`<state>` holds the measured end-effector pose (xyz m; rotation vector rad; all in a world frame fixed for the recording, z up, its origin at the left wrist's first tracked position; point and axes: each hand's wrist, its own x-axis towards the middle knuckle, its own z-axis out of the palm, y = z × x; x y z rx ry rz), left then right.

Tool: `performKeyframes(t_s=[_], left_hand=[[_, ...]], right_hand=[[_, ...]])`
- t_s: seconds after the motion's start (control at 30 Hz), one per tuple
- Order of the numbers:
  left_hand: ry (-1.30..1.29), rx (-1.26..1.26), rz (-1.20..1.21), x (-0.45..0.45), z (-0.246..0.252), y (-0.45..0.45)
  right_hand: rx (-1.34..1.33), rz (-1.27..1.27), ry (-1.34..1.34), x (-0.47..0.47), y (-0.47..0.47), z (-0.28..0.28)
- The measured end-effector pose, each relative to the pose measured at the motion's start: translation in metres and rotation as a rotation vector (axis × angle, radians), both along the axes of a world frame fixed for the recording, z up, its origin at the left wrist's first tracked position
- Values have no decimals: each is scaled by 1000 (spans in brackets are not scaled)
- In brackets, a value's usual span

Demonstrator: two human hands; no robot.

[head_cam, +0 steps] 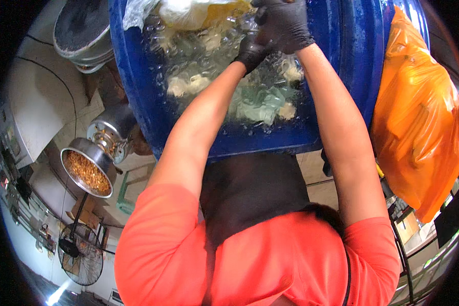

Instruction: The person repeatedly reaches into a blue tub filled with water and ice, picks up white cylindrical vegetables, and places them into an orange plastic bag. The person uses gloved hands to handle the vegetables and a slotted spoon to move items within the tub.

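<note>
Both hands wear black gloves and are close together over a large blue plastic tub (126,72) of water at the top of the view. My left hand (252,51) is low at the water, its fingers partly hidden behind the other hand. My right hand (285,26) lies over it, fingers bent; whether either holds something cannot be told. Around them float ice pieces (214,69) and pale lumps (185,85). A greenish clear plastic bag (260,107) lies in the water nearer my body. A clear bag (187,13) with whitish and yellow contents is at the tub's far side.
An orange plastic bag (420,114) stands right of the tub beside another blue container (361,49). To the left are a large round metal pot (82,57), a metal machine with a bowl of orange-brown pieces (88,174), a green stool (126,195) and a black fan (80,248).
</note>
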<state>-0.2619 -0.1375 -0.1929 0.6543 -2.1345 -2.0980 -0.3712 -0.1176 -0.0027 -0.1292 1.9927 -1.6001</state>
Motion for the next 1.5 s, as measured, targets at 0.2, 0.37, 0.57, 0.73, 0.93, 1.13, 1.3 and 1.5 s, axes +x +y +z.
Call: performKeyframes(t_s=[0.2,0.37,0.57,0.73,0.93,1.13,1.3,1.5], left_hand=[[-381,-13,-371,-16,53,-26],[-223,169,-206,-3,4,-5],[-406,170,-364,-3,34,-11],[-370,210,-295,4,50,-13],[-361,201,-199,-3,68,-19],[-394,174,-262,4,94,-18],[-406,233,-313,7,68,-26],[-309,332,-272,12,56,-17]], right_hand=[[-147,54,-17,-6,-8,65],[-148,-39,-27,-12,3,10],[-103,-32,74,-9,3,25],[127,208,727,41,77,63],[959,1038,672,166,226,-96],[1040,1090,502,187,201,-110],[813,840,806,196,192,-45],[907,620,696,209,221,63]])
